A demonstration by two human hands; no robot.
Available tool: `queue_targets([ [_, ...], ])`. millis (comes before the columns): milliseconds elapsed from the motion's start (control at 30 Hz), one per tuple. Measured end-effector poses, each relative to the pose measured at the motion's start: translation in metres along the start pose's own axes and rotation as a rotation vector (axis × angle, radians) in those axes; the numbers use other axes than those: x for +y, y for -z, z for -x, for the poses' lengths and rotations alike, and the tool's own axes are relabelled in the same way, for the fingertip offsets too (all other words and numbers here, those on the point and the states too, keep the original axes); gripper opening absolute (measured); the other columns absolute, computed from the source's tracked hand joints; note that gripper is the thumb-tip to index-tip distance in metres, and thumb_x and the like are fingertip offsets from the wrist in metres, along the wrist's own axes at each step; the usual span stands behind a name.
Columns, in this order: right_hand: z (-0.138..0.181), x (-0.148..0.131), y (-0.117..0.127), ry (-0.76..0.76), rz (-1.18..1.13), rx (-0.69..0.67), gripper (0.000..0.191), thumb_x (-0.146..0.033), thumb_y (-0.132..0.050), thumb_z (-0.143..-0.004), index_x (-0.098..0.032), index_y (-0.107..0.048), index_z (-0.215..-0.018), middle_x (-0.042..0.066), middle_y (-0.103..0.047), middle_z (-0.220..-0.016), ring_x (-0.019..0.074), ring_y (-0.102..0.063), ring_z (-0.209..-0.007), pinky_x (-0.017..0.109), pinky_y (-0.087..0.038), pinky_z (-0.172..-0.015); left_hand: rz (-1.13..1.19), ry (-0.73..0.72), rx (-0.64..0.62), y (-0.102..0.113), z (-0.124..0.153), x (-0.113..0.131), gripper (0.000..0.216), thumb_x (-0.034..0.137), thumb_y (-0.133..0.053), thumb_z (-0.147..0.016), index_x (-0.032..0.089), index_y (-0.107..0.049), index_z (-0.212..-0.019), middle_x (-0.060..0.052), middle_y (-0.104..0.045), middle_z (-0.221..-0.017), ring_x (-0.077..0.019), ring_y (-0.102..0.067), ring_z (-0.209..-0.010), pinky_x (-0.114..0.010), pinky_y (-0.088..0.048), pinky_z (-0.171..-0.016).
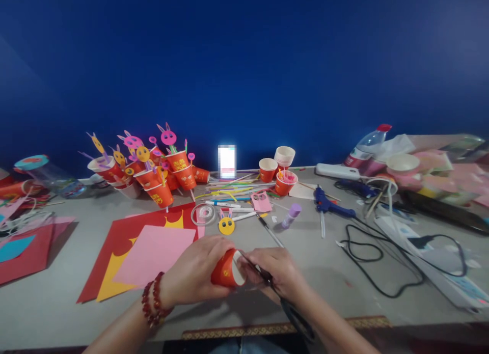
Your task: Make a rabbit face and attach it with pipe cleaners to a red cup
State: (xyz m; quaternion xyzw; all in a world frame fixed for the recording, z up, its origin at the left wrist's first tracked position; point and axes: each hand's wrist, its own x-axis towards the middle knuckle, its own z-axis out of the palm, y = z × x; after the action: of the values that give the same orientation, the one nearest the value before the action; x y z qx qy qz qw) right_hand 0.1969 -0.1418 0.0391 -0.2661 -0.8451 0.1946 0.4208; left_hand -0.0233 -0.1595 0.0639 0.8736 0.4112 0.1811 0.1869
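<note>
My left hand (pixel 193 273) is closed around an orange-red paper cup (pixel 225 270) lying on its side, its base turned to the right. My right hand (pixel 275 272) grips dark scissors (pixel 267 280); the blade tip rests against the cup's white base, and the handles hang below my wrist. A beaded red bracelet (pixel 153 299) circles my left wrist. Both hands hover just above the grey table (pixel 57 303) near its front edge.
Red, yellow and pink paper sheets (pixel 148 249) lie to the left. Decorated cups with bunny picks (pixel 153 170) stand at the back left. A blue glue gun (pixel 328 206), black cable (pixel 367 252), power strip (pixel 420 244), tape roll (pixel 203 214), purple glue stick (pixel 292 215) and pens surround them.
</note>
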Motion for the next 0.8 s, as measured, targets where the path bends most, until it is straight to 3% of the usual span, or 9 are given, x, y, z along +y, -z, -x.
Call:
queue_targets([
  [133, -0.003, 0.004, 0.005, 0.009, -0.046, -0.134, 0.020, -0.020, -0.050, -0.093, -0.020, -0.064, -0.079, 0.000, -0.069, -0.067, 0.0118, -0.063, -0.057, 0.020, -0.041, -0.055, -0.006, -0.005, -0.018, 0.003, 0.002, 0.000, 0.061, 0.035, -0.080, -0.069, 0.023, -0.047, -0.118, -0.009, -0.065, -0.115, -0.0292, -0.063, -0.105, -0.041, -0.049, -0.091],
  [233, -0.002, 0.007, 0.006, -0.076, -0.004, -0.182, 0.017, -0.022, -0.052, -0.091, -0.021, -0.064, -0.079, -0.003, -0.066, -0.061, 0.0113, -0.058, -0.052, 0.020, -0.039, -0.053, -0.015, -0.016, -0.027, 0.003, 0.002, 0.001, 0.057, 0.034, -0.079, -0.069, 0.023, -0.048, -0.116, -0.008, -0.066, -0.113, -0.0286, -0.063, -0.102, -0.040, -0.050, -0.088],
  [467, 0.009, 0.007, -0.016, -0.244, -0.009, -0.021, 0.004, -0.020, -0.052, -0.086, -0.021, -0.052, -0.083, -0.007, -0.051, -0.054, 0.0100, -0.044, -0.044, 0.021, -0.032, -0.047, -0.210, -0.040, 0.090, -0.008, -0.002, 0.002, 0.050, 0.028, -0.074, -0.076, 0.018, -0.048, -0.117, -0.014, -0.066, -0.114, -0.0336, -0.062, -0.102, -0.048, -0.049, -0.089],
  [633, 0.006, -0.005, -0.030, -0.503, -0.203, 0.113, 0.017, -0.032, -0.049, -0.093, -0.022, -0.047, -0.079, -0.006, -0.046, -0.054, 0.0109, -0.040, -0.045, 0.022, -0.032, -0.045, -0.354, -0.014, 0.186, -0.021, -0.002, 0.005, 0.049, 0.027, -0.073, -0.079, 0.017, -0.050, -0.121, -0.015, -0.066, -0.114, -0.0346, -0.061, -0.104, -0.050, -0.048, -0.089],
  [800, 0.008, -0.017, -0.035, -0.680, -0.398, 0.124, 0.031, -0.049, -0.055, -0.090, -0.021, -0.050, -0.076, -0.008, -0.037, -0.049, 0.0092, -0.034, -0.040, 0.021, -0.028, -0.039, -0.379, 0.118, 0.254, -0.029, -0.006, -0.005, 0.053, 0.025, -0.074, -0.078, 0.017, -0.050, -0.125, -0.016, -0.066, -0.113, -0.0363, -0.061, -0.103, -0.051, -0.049, -0.088],
])
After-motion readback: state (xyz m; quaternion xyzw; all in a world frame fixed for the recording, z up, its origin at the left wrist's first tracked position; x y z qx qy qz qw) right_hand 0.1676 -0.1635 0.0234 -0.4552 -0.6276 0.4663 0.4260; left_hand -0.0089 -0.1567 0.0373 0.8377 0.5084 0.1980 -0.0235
